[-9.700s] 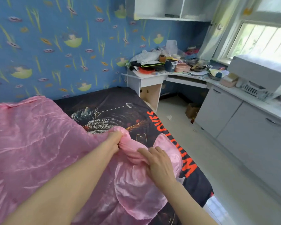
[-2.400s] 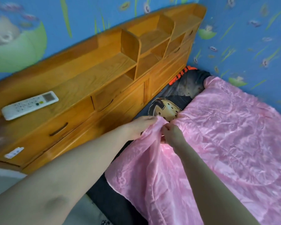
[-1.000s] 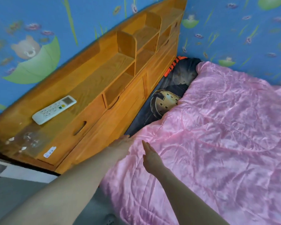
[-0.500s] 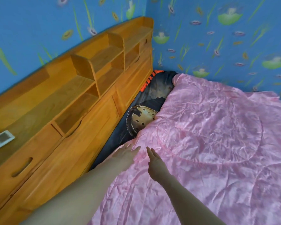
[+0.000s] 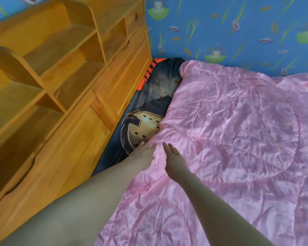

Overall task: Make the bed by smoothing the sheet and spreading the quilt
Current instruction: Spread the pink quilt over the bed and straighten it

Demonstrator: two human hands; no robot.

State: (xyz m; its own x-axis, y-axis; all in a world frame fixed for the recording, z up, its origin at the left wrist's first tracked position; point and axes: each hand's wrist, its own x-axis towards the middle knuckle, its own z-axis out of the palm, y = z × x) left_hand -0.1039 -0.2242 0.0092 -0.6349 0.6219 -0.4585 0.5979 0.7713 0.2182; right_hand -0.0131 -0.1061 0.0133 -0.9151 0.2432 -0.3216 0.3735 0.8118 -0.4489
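Bedroom corner with blue patterned wallpaper [image 5: 220,23] at the far side and a wooden shelved headboard [image 5: 69,77] on the left. The pink quilt [image 5: 238,139] covers most of the bed, creased throughout. Its left edge runs aslant, so a strip of the dark printed sheet [image 5: 149,107] stays bare along the headboard. Both hands lie flat with straight fingers, grasping nothing. The left hand [image 5: 144,153] rests at the quilt's edge where it meets the sheet, and the right hand [image 5: 174,158] lies just beside it on the quilt.

Judged risk: the glossy fabric looks slippery, so a flat-palmed push may shift the whole quilt instead of flattening its creases. That would bunch it against the far wall, where its corner is already rumpled, or leave the edge skewed.
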